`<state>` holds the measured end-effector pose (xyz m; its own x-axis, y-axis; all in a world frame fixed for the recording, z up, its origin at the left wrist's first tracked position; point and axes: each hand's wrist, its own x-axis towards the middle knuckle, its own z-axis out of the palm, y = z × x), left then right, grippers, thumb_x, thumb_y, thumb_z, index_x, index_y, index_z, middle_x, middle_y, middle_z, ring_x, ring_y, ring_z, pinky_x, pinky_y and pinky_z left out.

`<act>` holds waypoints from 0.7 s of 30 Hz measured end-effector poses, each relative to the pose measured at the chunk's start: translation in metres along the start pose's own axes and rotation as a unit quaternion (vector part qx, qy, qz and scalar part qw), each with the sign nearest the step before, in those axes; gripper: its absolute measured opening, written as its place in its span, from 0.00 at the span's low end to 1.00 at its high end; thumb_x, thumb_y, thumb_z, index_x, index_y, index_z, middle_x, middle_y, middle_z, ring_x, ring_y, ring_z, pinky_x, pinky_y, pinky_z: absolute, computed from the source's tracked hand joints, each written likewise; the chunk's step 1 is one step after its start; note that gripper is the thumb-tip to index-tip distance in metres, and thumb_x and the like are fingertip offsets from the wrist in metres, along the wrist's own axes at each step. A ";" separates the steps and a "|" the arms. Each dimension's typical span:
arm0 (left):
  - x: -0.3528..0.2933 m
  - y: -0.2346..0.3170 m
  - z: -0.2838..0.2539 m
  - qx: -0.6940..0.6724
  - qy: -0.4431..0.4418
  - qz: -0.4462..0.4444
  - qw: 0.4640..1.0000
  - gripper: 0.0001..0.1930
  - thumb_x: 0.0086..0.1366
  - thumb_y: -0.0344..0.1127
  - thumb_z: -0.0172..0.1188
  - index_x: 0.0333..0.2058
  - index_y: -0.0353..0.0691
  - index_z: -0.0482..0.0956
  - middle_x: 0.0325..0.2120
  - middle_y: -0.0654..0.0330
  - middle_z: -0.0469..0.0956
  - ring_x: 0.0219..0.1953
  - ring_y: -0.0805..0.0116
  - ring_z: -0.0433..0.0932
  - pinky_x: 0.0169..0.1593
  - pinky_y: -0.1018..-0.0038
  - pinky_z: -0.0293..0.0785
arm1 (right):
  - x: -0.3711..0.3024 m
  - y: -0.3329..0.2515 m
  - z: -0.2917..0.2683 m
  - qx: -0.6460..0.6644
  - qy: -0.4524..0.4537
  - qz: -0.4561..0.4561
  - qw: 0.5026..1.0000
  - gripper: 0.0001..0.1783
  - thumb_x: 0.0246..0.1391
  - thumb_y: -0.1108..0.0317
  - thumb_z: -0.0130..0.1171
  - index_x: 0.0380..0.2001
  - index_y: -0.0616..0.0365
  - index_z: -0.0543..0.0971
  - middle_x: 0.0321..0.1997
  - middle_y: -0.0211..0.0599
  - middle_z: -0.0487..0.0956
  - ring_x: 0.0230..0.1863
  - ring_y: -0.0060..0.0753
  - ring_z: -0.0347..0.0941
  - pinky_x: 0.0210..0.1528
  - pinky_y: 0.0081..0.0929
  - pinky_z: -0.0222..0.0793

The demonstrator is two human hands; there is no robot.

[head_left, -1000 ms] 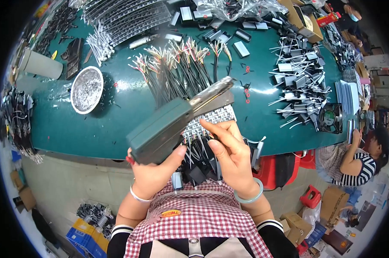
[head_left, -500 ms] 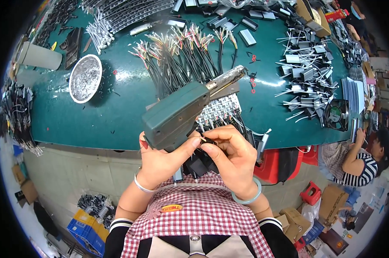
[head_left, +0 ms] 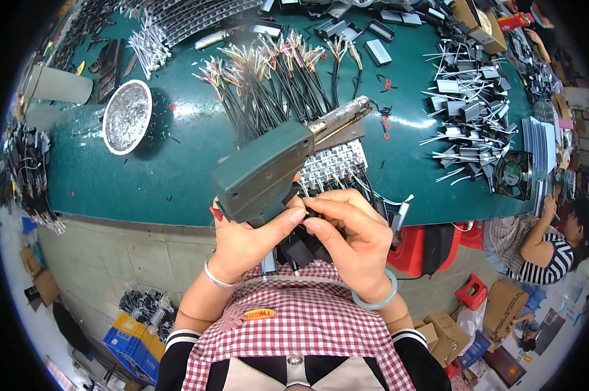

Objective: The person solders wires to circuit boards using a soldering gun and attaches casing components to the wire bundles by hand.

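A dark green soldering gun is held in my left hand, its metal barrel angled up to the far right. The left thumb and a fingertip also meet at a small wire end in front of the grip. My right hand pinches at the same spot, thumb and forefinger closed, almost touching the left thumb. What lies between the right fingertips is mostly hidden. Behind the hands, a metal rack of small parts with thin wires sits at the table edge. Black cased parts hang below the fingers.
Black cables with stripped coloured ends lie beyond the gun. A white-rimmed bowl stands left. Grey housings with white cable ties are heaped right, near a black fan. A red stool is below the table edge. A co-worker sits far right.
Both hands stay almost in place, with only small finger shifts at the wire end. The gun has tilted very slightly. The view has shifted a little.
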<state>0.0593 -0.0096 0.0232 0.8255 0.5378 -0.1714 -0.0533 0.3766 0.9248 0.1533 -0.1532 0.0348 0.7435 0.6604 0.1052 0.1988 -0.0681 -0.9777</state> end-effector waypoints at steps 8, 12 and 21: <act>-0.004 0.003 0.002 0.063 0.015 -0.009 0.998 0.23 0.57 0.20 0.68 0.52 0.26 0.74 0.32 0.55 0.80 0.33 0.71 0.78 0.38 0.75 0.76 | -0.001 -0.012 0.001 -0.054 -0.003 -0.011 0.998 0.18 0.50 0.83 0.68 0.46 0.65 0.81 0.40 0.43 0.81 0.37 0.32 0.80 0.36 0.23 0.76; -0.004 0.003 0.002 0.045 0.006 -0.015 0.999 0.24 0.57 0.20 0.68 0.53 0.27 0.74 0.31 0.55 0.79 0.32 0.71 0.78 0.38 0.75 0.76 | -0.007 -0.005 0.006 0.037 0.016 0.029 0.999 0.15 0.53 0.83 0.66 0.45 0.67 0.80 0.39 0.42 0.81 0.37 0.29 0.80 0.36 0.21 0.77; 0.002 0.005 -0.001 0.030 -0.007 -0.002 1.000 0.18 0.60 0.24 0.69 0.49 0.30 0.78 0.37 0.61 0.82 0.35 0.76 0.78 0.40 0.77 0.76 | -0.003 -0.006 0.000 0.170 -0.005 0.133 0.976 0.10 0.59 0.82 0.61 0.45 0.69 0.80 0.40 0.42 0.81 0.38 0.26 0.80 0.39 0.21 0.78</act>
<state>0.0599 -0.0058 0.0272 0.8331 0.5259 -0.1711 -0.0163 0.3325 0.9430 0.1499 -0.1553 0.0402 0.7330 0.6611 -0.1602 -0.2253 0.0137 -0.9742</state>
